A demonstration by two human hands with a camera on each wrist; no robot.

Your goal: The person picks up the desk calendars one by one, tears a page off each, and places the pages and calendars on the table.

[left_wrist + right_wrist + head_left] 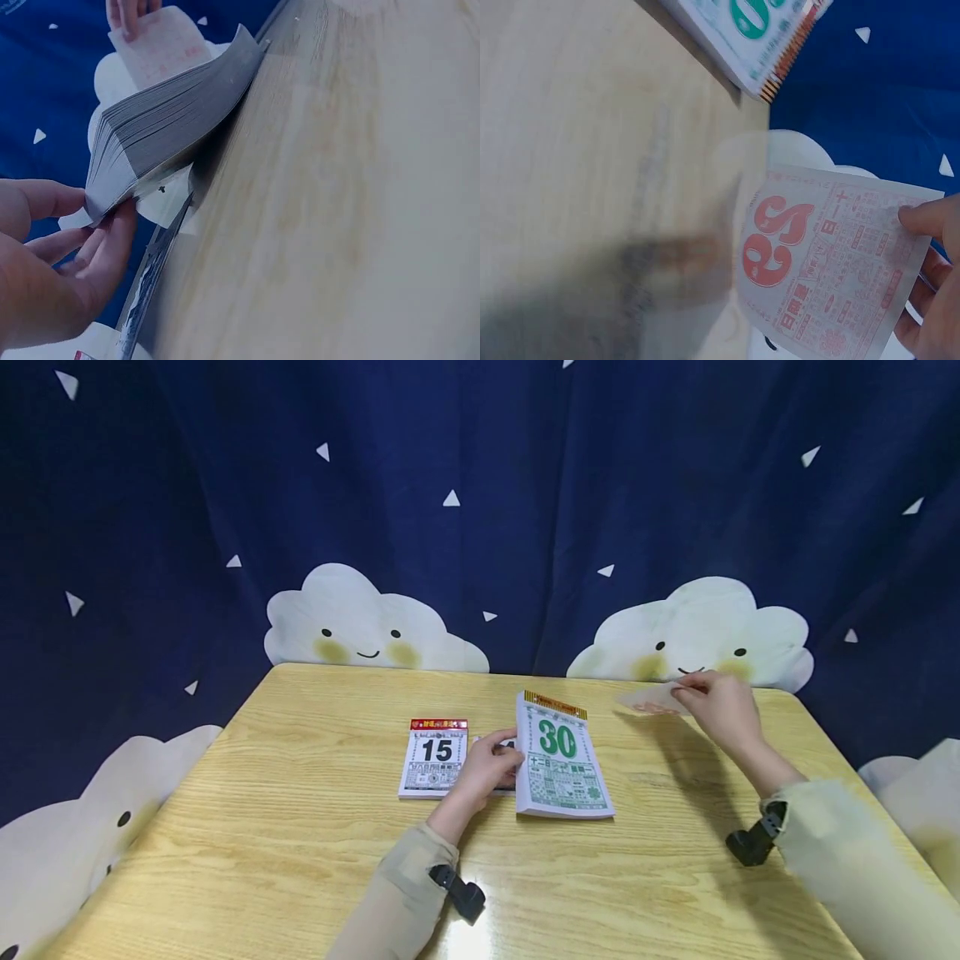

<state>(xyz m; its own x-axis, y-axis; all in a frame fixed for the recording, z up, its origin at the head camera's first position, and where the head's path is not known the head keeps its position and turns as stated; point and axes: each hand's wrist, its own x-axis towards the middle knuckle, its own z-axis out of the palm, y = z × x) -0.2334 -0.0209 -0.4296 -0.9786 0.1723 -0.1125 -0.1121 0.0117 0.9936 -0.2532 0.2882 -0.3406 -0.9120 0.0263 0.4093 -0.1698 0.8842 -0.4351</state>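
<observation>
A thick tear-off calendar (562, 760) with a green 30 lies tilted on the table, its left edge raised. My left hand (486, 768) pinches that edge between thumb and fingers; the left wrist view shows the calendar's stacked pages (161, 124) bent above the fingers. Off to the right, my right hand (723, 710) holds a loose thin calendar page (656, 699) in the air by its edge. Red print and large red digits cover this page (817, 262) in the right wrist view. Thumb and fingers grip its end there.
Left of my left hand, a smaller calendar (433, 760) with a red header and a black 15 lies flat. Another calendar (505, 785) is mostly hidden behind that hand. The wooden table (300, 860) ends at a dark blue curtain (510, 527) with white clouds.
</observation>
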